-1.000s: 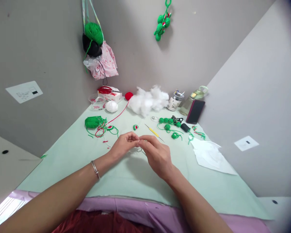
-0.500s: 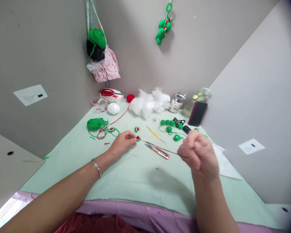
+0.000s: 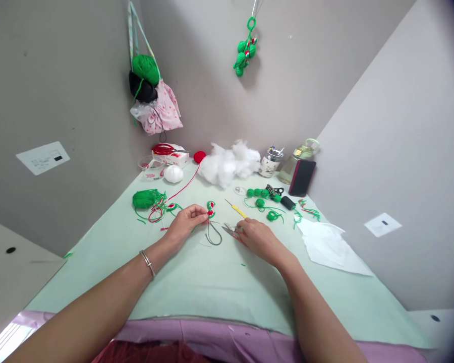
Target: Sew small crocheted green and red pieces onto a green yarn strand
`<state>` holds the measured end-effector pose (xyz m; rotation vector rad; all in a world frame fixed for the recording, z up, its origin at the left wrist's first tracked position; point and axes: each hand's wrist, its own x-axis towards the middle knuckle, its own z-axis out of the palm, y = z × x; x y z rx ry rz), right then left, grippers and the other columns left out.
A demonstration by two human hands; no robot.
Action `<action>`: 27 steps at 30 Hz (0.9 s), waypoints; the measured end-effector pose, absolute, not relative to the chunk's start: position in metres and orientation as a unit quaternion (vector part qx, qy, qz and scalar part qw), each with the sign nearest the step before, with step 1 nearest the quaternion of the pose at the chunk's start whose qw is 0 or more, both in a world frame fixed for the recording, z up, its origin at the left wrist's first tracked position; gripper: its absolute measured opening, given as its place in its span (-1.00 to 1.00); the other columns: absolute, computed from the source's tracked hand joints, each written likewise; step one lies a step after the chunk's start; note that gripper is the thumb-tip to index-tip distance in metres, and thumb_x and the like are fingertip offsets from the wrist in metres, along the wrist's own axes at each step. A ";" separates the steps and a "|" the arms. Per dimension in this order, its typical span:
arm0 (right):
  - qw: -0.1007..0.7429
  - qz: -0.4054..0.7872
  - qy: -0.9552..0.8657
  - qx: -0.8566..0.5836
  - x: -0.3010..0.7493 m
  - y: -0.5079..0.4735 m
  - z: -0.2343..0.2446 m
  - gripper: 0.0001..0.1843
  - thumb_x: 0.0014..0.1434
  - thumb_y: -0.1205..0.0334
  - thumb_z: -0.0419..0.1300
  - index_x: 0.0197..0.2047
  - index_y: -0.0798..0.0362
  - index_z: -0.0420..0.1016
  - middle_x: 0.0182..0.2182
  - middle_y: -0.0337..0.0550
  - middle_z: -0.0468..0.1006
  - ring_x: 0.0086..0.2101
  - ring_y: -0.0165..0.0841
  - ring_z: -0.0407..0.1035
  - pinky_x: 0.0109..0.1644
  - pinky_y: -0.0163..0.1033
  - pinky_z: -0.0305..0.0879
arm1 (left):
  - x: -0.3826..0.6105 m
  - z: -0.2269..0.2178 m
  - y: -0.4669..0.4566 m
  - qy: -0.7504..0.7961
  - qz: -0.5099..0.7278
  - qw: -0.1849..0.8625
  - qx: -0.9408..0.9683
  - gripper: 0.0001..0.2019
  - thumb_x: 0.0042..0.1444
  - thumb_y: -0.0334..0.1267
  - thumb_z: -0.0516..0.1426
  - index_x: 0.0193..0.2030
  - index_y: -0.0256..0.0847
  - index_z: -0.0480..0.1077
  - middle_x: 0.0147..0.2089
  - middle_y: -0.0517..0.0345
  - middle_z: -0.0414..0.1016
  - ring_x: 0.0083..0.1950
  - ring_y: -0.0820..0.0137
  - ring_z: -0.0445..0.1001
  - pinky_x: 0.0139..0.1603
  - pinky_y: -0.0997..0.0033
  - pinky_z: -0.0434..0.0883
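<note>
Where the worktop (image 3: 196,287) lies nearest: one green yarn snippet (image 3: 243,264).
Right hand (image 3: 261,238): fingers curled over one pair of thread snips (image 3: 229,231), blades pointing left; how tightly this grip is closed, I cannot tell.
Left hand (image 3: 189,220): grip pinched, thumb against fingertips, holding one crocheted semicircle (image 3: 211,214) in red, white and green, above the worktop's middle.
Between hands: one dark thread loop (image 3: 216,244).
Right side: one white sheet (image 3: 325,247).
Just beyond: a second semicircle (image 3: 211,204); one yellow-handled crochet hook (image 3: 237,209), near end hidden by the right hand.
Left clutter: one green yarn skein (image 3: 144,199) with tangled ends.
Right clutter: five green crocheted balls (image 3: 260,203), one black spool (image 3: 288,203).
Back row: one stuffing heap (image 3: 229,165), one red yarn ball (image 3: 199,157), one white ball (image 3: 173,174), one pen cup (image 3: 270,166), one phone (image 3: 302,178) before one bottle (image 3: 285,174).
Wall: one polka-dot bag (image 3: 168,111), one green crocheted bunch (image 3: 244,55).
</note>
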<state>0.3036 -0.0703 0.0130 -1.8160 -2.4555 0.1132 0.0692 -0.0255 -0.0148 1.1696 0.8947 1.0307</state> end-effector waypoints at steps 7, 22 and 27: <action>0.266 0.133 -0.748 -0.593 0.297 -0.067 0.018 -0.77 0.28 0.31 -0.04 -0.27 0.05 0.44 -0.32 -0.19 0.38 -0.46 -0.44 0.32 -0.31 -0.29 0.21 | 0.070 -0.011 -0.028 0.377 0.444 0.659 0.475 -0.75 -0.02 -0.17 0.31 -0.28 -0.23 0.41 -0.33 0.20 0.49 -0.22 0.40 0.49 0.01 0.32 0.33; 0.049 0.177 -0.781 -0.598 0.277 -0.088 0.025 -0.78 0.11 0.20 0.20 -0.18 -0.01 0.28 -0.39 -0.27 0.43 -0.47 -0.41 0.21 -0.36 -0.30 0.00 | 0.069 -0.015 -0.026 0.370 0.446 0.684 0.443 -0.74 -0.03 -0.17 0.32 -0.29 -0.24 0.40 -0.36 0.19 0.49 -0.24 0.40 0.49 0.02 0.31 0.33; 0.064 0.120 -0.750 -0.647 0.284 -0.082 0.027 -0.84 0.19 0.39 0.01 -0.16 0.06 0.34 -0.32 -0.14 0.41 -0.46 -0.40 0.24 -0.36 -0.30 -0.01 | 0.070 -0.012 -0.028 0.367 0.446 0.689 0.438 -0.74 -0.06 -0.19 0.33 -0.31 -0.25 0.40 -0.36 0.20 0.48 -0.24 0.41 0.49 0.01 0.33 0.33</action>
